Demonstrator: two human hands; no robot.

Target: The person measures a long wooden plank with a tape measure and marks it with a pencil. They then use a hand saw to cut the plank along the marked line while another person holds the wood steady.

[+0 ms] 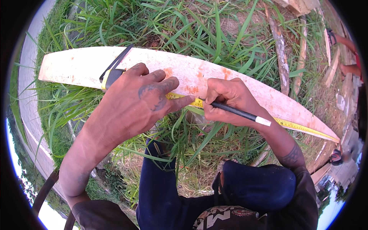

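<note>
While the left hand (143, 101) lies spread, palm down, at the centre of the frame, its fingers pin a yellow measuring tape (191, 101) flat against a long white board (245, 86), and the tape's black-and-yellow case (111, 76) with its dark strap peeks out from behind the knuckles toward the upper left. Just to its right, the right hand (230, 101) is closed around a black pencil (237, 112) with a white end, the tip set down on the board right beside the tape's edge, touching or nearly so. The blade of the tape runs on along the board's near edge toward the lower right of the frame. By the look of it, the step in hand is marking a measured point on the board; the stroke calls for the tape to be held dead still and the pencil tip to meet the wanted graduation squarely. The board, stained with orange blotches, spans the frame from upper left to lower right over tall grass (184, 30). Rough wooden offcuts (281, 57) lie at the upper right, and the person's dark-blue-clad knees (260, 184) fill the lower middle.
</note>
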